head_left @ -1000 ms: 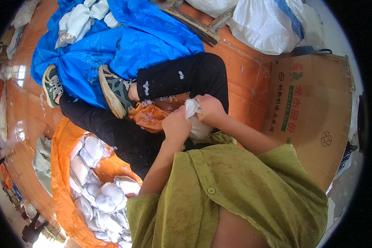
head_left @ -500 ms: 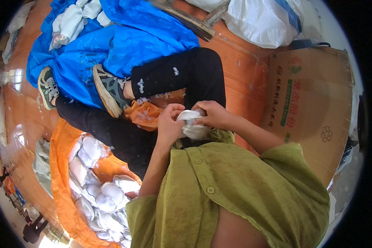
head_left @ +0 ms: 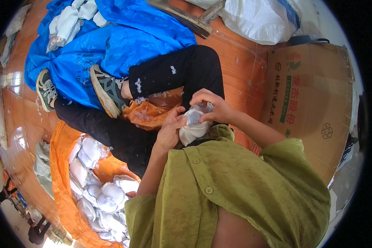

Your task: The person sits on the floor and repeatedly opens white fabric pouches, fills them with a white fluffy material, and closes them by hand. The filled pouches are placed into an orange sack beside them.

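Observation:
Over my lap, a soft white rounded cloth piece (head_left: 191, 133) is held between my two hands, with a pale greyish patch showing on its upper side. My left hand (head_left: 170, 129) grips its left edge, thumb lying on top. From the right, my right hand (head_left: 214, 108) pinches the upper right edge with thumb and bent fingers. Beside my left thigh, an orange sack (head_left: 61, 165) stands open, holding many similar white rounded pieces (head_left: 110, 197). Crumpled orange cloth (head_left: 146, 118) with white fluff on it lies between my legs.
A blue plastic sheet (head_left: 124, 45) lies beneath my shoes, with white bundles (head_left: 68, 22) on it. To the right stands a large cardboard box (head_left: 310, 103). White sacks (head_left: 256, 20) and a wooden frame piece (head_left: 190, 20) sit at the far side on the orange-brown floor (head_left: 239, 70).
My right hand has lifted a little, its fingers more arched over the piece. The white piece has turned in my hands, showing more of its pale greyish patch.

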Tool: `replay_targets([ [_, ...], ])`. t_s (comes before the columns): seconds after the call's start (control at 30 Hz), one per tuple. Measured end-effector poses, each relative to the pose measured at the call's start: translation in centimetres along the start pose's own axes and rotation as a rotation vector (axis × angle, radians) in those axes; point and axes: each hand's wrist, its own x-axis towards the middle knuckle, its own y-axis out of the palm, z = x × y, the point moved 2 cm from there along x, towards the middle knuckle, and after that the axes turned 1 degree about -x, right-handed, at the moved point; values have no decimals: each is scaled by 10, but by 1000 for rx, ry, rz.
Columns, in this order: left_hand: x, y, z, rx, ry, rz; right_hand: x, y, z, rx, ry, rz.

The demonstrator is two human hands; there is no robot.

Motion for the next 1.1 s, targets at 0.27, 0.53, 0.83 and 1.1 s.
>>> replay_targets([
  [0.27,4,-17,0,-48,-32,63,16,10,20,-313,-303,147],
  [0.53,-5,8,-16,104,82,28,8,17,14,-281,-88,-98],
  [0.83,10,5,-3,984,242,-234,6,27,-18,140,566,-182],
  [1.1,12,-5,6,707,25,-193,8,-1,-8,-325,169,171],
])
